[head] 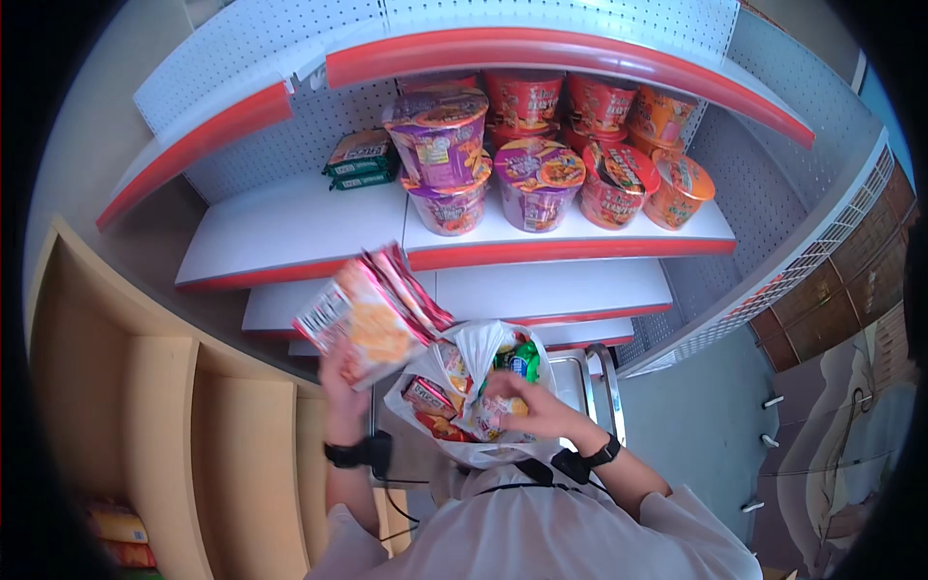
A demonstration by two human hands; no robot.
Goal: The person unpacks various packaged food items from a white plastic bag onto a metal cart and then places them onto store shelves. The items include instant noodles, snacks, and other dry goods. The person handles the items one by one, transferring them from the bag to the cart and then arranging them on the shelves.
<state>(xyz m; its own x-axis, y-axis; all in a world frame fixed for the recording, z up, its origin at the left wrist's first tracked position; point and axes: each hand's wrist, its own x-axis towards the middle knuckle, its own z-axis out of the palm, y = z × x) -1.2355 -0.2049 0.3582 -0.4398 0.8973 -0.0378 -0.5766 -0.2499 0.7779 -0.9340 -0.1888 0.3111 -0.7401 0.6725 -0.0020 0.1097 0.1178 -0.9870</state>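
My left hand (344,380) grips several flat pink snack packs (377,312) by their lower edge, raised left of a white plastic bag (482,341). The packs are blurred, and a pale biscuit-like picture shows on the front one. The bag stands open before my body, filled with packaged food. Among its contents are a pink pack (429,396), a red pack (442,428) and a green package (523,360). Over the right part of the bag, my right hand (536,406) has thumb and fingers apart around a white-and-yellow pack (496,417); no firm grip shows.
White shelves with red edges (565,251) stand ahead, holding instant noodle tubs (540,185) and dark green packs (360,159). A metal cart rail (605,391) is beside the bag. Wooden shelving (163,406) stands left, with yellow and red packs (119,533).
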